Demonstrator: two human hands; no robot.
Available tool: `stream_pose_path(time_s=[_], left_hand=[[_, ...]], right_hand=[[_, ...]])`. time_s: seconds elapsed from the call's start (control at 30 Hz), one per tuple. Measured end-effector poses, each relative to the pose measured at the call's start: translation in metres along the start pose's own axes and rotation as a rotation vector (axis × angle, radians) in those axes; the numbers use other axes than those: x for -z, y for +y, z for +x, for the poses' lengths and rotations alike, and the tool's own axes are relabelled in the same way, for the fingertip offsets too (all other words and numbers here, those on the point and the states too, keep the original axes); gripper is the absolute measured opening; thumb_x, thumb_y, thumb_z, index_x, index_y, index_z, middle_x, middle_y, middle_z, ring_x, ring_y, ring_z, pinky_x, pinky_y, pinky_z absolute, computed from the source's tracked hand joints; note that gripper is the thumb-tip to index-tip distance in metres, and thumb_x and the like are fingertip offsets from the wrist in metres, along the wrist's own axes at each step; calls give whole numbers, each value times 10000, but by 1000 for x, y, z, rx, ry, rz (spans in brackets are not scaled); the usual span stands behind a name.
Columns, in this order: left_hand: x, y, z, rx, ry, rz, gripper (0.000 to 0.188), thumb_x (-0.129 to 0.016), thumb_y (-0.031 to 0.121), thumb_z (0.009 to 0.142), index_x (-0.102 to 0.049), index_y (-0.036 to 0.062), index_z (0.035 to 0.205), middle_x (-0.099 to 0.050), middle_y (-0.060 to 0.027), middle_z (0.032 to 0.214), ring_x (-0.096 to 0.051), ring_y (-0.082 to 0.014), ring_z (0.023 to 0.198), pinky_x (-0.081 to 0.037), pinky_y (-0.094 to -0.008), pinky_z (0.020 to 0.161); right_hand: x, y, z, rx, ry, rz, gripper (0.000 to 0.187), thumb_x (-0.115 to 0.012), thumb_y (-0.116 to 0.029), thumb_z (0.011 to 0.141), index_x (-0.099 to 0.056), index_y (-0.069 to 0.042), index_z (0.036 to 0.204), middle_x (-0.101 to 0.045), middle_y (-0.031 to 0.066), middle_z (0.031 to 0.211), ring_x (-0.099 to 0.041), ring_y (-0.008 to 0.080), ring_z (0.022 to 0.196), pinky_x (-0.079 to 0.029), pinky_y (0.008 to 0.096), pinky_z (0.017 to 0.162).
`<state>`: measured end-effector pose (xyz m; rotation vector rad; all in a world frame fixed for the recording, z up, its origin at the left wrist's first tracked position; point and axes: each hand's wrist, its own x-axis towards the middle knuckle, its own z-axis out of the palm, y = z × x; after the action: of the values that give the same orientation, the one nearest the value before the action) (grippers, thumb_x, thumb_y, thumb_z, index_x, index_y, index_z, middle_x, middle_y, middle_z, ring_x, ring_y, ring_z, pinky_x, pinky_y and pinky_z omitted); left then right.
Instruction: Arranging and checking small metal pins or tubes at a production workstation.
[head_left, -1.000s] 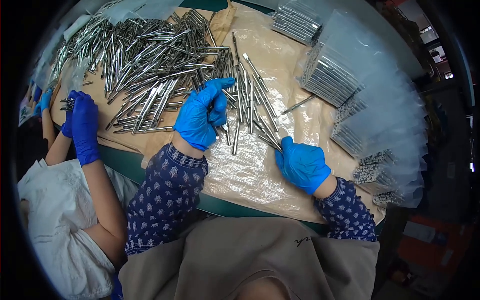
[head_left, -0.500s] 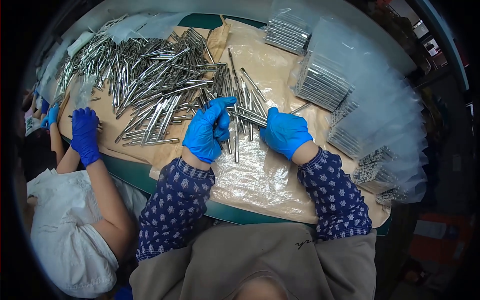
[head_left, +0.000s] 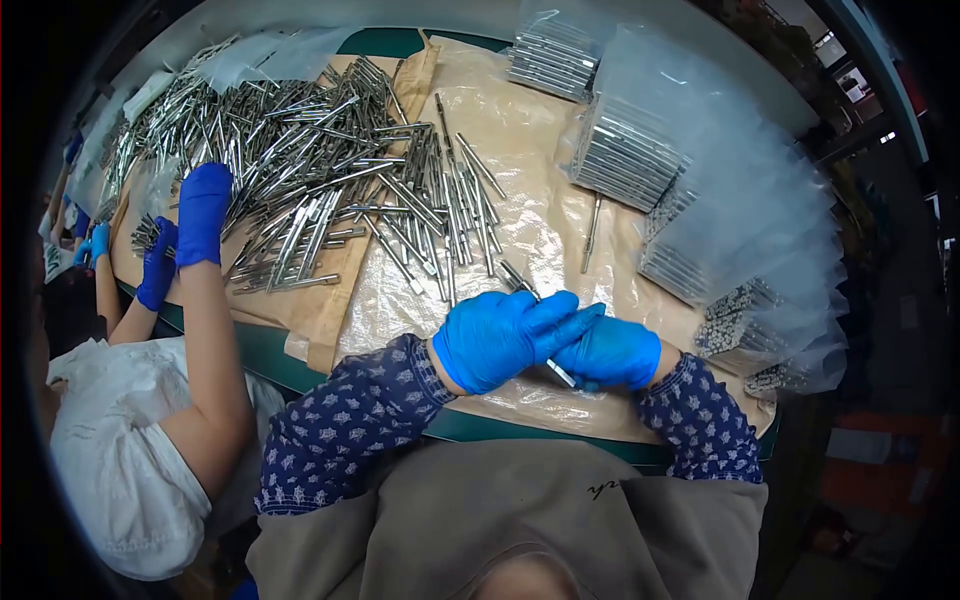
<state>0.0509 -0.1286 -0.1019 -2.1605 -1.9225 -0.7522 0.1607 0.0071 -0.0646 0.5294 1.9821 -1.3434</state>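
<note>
My left hand [head_left: 495,340] and my right hand [head_left: 615,353], both in blue gloves, are together over the near part of the plastic-covered paper. A few slim metal rods [head_left: 517,280] are gripped between them. One end of the rods sticks out beyond my left hand, and a bright tip shows below the fingers. My left fingers lie across the right hand and partly hide its grip. Loose rods [head_left: 455,195] lie just beyond the hands, at the edge of a large heap of metal rods [head_left: 300,150].
Clear plastic packs of stacked rods [head_left: 630,150] line the right side, under loose plastic bags [head_left: 740,180]. A single rod [head_left: 592,235] lies near the packs. At left, a co-worker's dark blue gloved hands [head_left: 203,215] are at the heap. The green table edge [head_left: 480,427] runs close in front.
Both hands have come nearer to me and met, bringing the rods away from the heap. A single rod now shows near the packs. The co-worker's hand has reached farther over the heap.
</note>
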Motion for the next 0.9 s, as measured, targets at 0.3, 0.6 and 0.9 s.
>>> stream_pose_path(time_s=[0.3,0.6,0.9], left_hand=[[17,-23,-17,271,98,-430,171,-576,121,764,-655,47,897,-608,-73,750,-582,-210,663,-467,-337,569],[29,-60,-32,772,658,-1725,232,-481,228,925,-554,10,959,-580,-88,779,-585,-243,842,-453,-378,818],[17,-83,-32,864,845,-1873,220,-497,172,924,-543,17,1074,-349,36,567,-331,-84,498,-372,-261,548]], right_hand=[[48,-4,-4,547,407,26,215,-515,-267,891,-593,-67,895,-593,70,718,-584,152,639,-447,268,569],[70,29,70,643,967,-1294,179,-530,-95,783,-555,-66,958,-569,112,863,-545,295,984,-474,364,658],[24,-39,93,219,695,-560,372,-564,-386,813,-555,-22,889,-619,195,766,-603,373,750,-473,431,668]])
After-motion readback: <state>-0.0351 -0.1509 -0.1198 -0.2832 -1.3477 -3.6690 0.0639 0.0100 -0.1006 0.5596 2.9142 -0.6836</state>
